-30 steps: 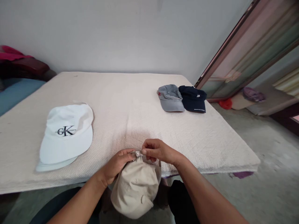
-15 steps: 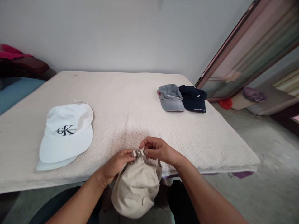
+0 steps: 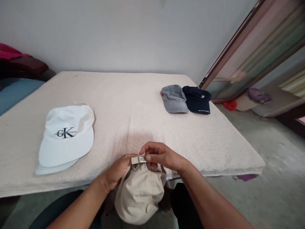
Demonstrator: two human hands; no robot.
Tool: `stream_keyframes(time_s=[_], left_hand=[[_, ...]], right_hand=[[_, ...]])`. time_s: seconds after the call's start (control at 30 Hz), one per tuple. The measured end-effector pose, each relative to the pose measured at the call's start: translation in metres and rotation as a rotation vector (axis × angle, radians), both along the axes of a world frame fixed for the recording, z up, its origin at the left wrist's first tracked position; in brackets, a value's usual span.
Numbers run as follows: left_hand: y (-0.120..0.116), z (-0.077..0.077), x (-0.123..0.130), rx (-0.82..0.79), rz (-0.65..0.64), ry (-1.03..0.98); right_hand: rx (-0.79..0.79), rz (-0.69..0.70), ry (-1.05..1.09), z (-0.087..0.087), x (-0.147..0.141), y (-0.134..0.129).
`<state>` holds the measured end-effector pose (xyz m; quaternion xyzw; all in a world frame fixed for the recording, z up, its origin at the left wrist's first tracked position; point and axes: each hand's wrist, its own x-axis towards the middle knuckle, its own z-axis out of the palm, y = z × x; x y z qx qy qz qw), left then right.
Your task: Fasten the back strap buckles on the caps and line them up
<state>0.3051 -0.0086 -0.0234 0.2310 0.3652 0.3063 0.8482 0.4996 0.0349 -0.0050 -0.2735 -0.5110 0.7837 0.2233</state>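
A beige cap (image 3: pixel 140 197) hangs at the table's front edge, its back strap uppermost. My left hand (image 3: pixel 119 170) is closed on the left side of the strap opening. The thumb and fingers of my right hand (image 3: pixel 162 156) pinch the strap beside its metal buckle (image 3: pixel 142 159). On the table's left lies a white cap (image 3: pixel 68 136) with black "CK" lettering, on top of another pale cap (image 3: pixel 57 168). A grey cap (image 3: pixel 175 98) and a navy cap (image 3: pixel 197 100) rest side by side at the back right.
The table (image 3: pixel 114 92) has a cream textured cover and backs onto a grey wall. A chair with a blue seat (image 3: pixel 19 92) stands at the left. To the right are a sliding door frame and a red item (image 3: pixel 230 105) on the floor.
The buckle has turned and shows its face more fully, with more strap visible to its left. My right hand has shifted slightly, and my left fingers sit further behind the strap.
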Motion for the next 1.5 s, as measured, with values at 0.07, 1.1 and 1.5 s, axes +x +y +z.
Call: stream_keyframes(time_s=[0.07,1.1,1.5], left_hand=[[0.001,0.001,-0.001,0.004,0.023,0.009],[-0.003,0.005,0.0,0.134,-0.088,0.077],[-0.007,0.0,-0.002,-0.006,0.096,0.154]], right_hand=[[-0.015,0.02,-0.031,0.001,0.005,0.002],[-0.134,0.13,0.052,0.0,0.006,0.001],[-0.139,0.067,-0.073,-0.004,-0.001,0.001]])
